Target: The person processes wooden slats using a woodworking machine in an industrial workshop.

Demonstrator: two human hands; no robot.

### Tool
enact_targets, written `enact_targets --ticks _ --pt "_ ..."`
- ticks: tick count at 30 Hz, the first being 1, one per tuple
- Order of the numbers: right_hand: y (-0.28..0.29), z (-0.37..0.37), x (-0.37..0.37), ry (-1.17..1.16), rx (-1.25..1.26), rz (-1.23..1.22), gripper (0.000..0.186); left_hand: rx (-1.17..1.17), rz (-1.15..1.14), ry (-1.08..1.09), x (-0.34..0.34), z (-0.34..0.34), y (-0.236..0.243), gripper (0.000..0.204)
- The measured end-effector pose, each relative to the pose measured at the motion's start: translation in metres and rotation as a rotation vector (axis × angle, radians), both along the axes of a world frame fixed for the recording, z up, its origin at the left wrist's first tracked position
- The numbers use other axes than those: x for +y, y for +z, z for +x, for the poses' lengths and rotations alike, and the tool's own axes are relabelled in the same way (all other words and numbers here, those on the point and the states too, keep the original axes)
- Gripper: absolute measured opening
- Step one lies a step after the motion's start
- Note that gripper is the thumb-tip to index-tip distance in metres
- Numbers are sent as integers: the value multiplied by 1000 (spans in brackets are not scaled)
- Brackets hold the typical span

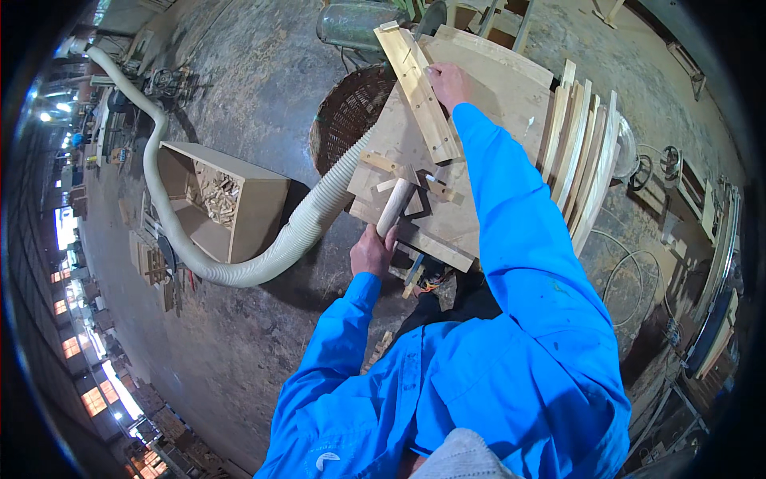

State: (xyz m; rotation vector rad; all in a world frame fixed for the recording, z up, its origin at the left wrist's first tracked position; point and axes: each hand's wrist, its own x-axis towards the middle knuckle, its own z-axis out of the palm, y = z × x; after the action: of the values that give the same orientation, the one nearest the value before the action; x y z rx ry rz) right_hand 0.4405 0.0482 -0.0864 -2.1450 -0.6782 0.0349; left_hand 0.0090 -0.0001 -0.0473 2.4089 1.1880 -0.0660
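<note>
At the far left, one open plywood box (227, 203) sits on the grey concrete floor (255, 72) with a heap of small wood offcuts (217, 195) inside one of its compartments. One pale ribbed dust hose (239, 267) curves around the box and rises toward the bench. Behind it stands one dark woven wicker basket (345, 112). The left hand (372, 249) is clenched around the lower end of one round, pale wooden dowel (395, 206), which lies tilted on the light plywood worktop (511, 104) with its upper end among several small wooden stop blocks (415, 180). Further up, the right hand (448, 84) presses fingers down on one long, light wooden rail (419, 92) studded with a row of fasteners, lying diagonally across the worktop; the hand is not closed around it. At the right edge of the worktop about six curved pale wooden slats (581, 152) stand on edge, side by side. Both sleeves are bright blue.
</note>
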Motion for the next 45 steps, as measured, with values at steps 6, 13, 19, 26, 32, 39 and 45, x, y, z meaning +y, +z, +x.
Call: enact_targets --ticks 6,13,19,26,32,39,45 --pt "11 -2 1 -76 64 -35 25 -21 39 -5 -2 -4 -9 52" --pt "10 3 -18 -198 34 -46 30 -5 47 -20 -1 -3 -3 55" --pt "13 -14 -34 -94 -123 50 37 1 32 -26 -1 -4 2 53" --pt "22 -38 -35 -43 165 -21 27 50 -11 -4 2 -7 15 56" --pt "10 -6 -16 -57 122 -103 26 -28 -19 -6 -2 -2 19 50" --pt "11 11 22 -44 136 -190 24 32 -60 32 -1 -5 25 50" --pt "16 20 32 -65 123 -170 28 0 -45 18 -1 -5 14 51"
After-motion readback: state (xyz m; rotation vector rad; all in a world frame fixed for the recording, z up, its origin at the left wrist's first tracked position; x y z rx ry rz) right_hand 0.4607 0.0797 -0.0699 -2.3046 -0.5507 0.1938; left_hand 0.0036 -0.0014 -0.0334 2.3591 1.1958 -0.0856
